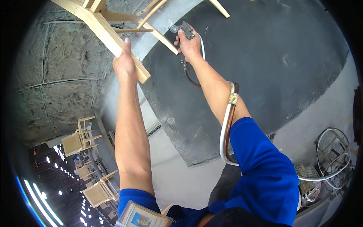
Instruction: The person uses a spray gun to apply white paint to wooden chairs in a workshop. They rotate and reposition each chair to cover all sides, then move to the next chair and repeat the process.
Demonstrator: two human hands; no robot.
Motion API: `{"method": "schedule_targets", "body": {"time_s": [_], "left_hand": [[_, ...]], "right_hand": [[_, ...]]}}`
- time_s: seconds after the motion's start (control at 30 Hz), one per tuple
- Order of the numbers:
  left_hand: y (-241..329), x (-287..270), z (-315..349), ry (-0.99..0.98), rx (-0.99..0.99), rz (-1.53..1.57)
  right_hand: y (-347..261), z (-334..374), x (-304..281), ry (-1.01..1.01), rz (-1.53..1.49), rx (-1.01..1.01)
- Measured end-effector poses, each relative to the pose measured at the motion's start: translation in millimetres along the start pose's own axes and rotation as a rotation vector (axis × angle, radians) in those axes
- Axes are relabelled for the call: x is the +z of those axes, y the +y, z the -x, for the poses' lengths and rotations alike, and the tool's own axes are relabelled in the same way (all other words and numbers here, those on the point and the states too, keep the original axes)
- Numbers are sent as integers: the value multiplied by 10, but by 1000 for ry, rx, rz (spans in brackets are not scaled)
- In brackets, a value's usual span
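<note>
One badge (141, 217) hangs nearest; a chair leg (104, 33), clasped in the left grip (125, 65), slants lower-right; the right grip (190, 46) encloses a left-pointing spray gun (186, 29).

From the head, the fisheye view looks down on the left hand (125, 67) and right hand (190, 46), centred near the dark sheet's (261, 72) left edge. Blue sleeves (264, 166) sit closer.

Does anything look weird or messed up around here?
Yes: the bendy white and brown hoses drape across the right forearm, where they might get in the way. The crusty grey surface at upper left looks caked and lumpy. The pale wooden chair frame in the left hand shows no clear damage.
</note>
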State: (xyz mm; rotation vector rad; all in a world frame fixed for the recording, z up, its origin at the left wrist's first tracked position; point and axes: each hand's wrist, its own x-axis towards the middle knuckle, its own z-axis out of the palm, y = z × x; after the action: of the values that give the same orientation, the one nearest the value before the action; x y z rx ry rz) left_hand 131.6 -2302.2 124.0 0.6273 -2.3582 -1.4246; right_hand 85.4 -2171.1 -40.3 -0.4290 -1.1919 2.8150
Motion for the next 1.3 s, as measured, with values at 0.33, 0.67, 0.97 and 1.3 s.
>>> {"method": "schedule_targets", "body": {"time_s": [0.33,0.67,0.97,1.3], "left_hand": [[205,136,-391,207,117,-442],[281,216,-269,280,165,-689],[79,399,113,380,243,-774],[139,531,168,361,273,-670]], "right_hand": [[-78,1080,-1092,335,522,214],[-1121,956,-357,-123,157,88],[-1393,132,374,38,596,-474],[-1435,-138,461,-155,266,7]]}}
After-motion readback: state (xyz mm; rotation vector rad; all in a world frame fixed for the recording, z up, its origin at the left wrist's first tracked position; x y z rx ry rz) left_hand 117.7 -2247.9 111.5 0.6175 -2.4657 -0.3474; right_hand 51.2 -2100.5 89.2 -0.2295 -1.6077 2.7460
